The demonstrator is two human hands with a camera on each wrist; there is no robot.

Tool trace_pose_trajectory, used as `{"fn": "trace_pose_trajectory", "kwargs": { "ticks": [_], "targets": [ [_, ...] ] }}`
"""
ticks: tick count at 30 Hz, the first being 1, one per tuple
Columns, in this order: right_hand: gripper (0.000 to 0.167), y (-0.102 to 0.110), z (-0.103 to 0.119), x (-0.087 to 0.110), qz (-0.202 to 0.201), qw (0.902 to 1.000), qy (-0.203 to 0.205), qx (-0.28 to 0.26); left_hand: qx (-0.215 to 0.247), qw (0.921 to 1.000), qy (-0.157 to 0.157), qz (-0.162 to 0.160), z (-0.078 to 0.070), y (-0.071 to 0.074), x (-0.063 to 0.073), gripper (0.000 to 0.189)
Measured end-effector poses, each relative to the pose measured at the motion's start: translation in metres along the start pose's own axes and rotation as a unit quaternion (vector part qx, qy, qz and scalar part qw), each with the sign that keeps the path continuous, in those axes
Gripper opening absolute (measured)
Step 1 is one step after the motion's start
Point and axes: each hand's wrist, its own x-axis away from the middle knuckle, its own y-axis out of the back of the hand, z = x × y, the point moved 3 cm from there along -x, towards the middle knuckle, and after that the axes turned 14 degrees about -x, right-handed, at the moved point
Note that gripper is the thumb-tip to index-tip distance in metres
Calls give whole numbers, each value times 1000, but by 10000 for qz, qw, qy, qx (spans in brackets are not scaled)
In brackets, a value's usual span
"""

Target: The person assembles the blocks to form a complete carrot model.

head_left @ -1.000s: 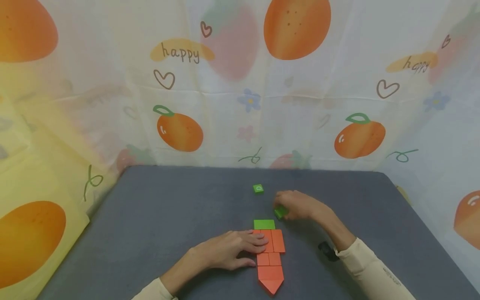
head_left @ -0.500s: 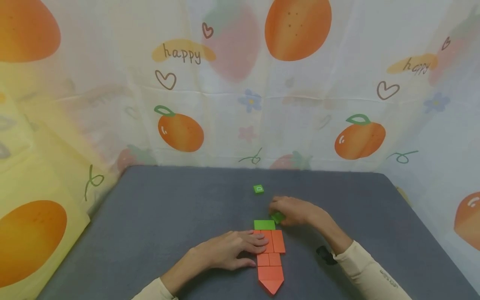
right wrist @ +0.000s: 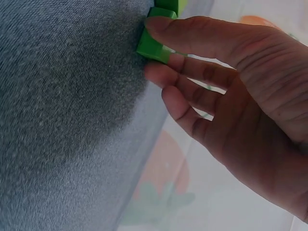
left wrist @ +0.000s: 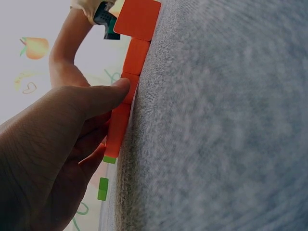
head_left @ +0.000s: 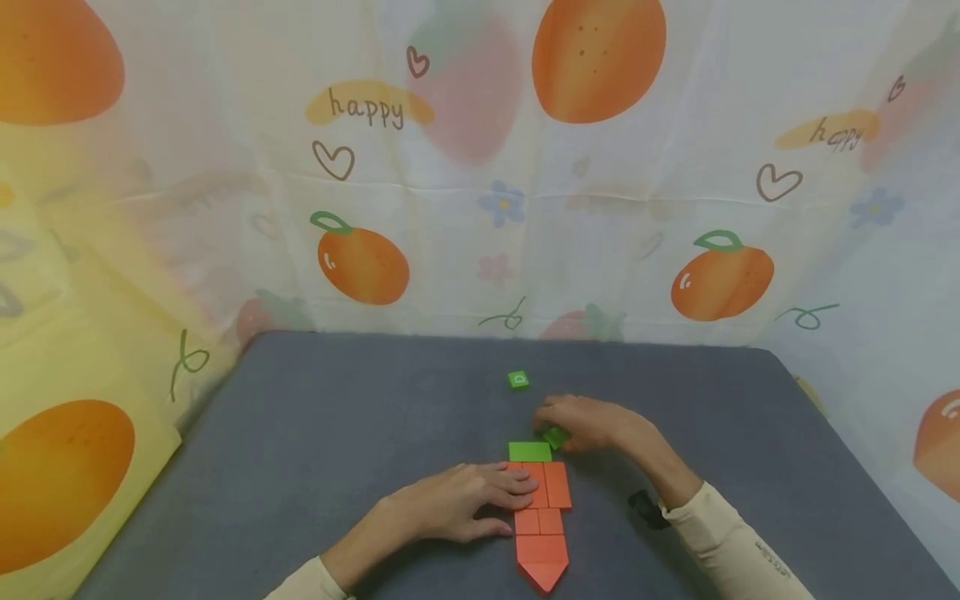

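Flat orange blocks [head_left: 542, 550] lie close together in a column on the dark grey table, with a pointed piece at the near end. A green rectangular block [head_left: 530, 452] lies against their far end. My left hand [head_left: 453, 502] rests with its fingers extended over the left side of the column; in the left wrist view its thumb [left wrist: 108, 98] lies along an orange block's side. Just right of the green rectangular block, my right hand [head_left: 588, 421] pinches a smaller green block [right wrist: 154, 43] between thumb and fingers. That block is tilted, close to the green rectangle's corner.
Farther back on the table [head_left: 360, 400] sits a small green block with a white letter [head_left: 518, 380]. A fruit-printed cloth [head_left: 450, 250] hangs behind the table's far edge. A dark device [head_left: 648, 508] is by the right wrist.
My right hand has come nearer and slightly left with the small green block, bringing it next to the green rectangle. The left hand has stayed in place on the orange blocks.
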Motion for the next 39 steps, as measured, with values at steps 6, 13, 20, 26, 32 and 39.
{"fn": "trace_pose_trajectory", "kwargs": {
  "ticks": [6,13,20,26,32,39],
  "targets": [
    [38,1,3,-1,202,9994,-255,-98,15,10000,-6,-16,-1,0,0,46],
    [42,8,13,4,39,9986,-424,304,-52,9999,-106,-105,-2,2,-1,46],
    [43,11,28,25,-253,9981,-270,496,-60,9998,-177,-75,-3,2,-2,46],
    [51,9,37,33,242,9988,-381,215,-201,9998,-58,-54,-3,2,2,45],
    [58,5,41,36,551,9965,-579,256,-227,9997,13,-72,-4,0,0,44],
    [72,2,44,39,823,9931,-830,-65,-202,9998,65,14,-3,1,0,44]
  ]
}}
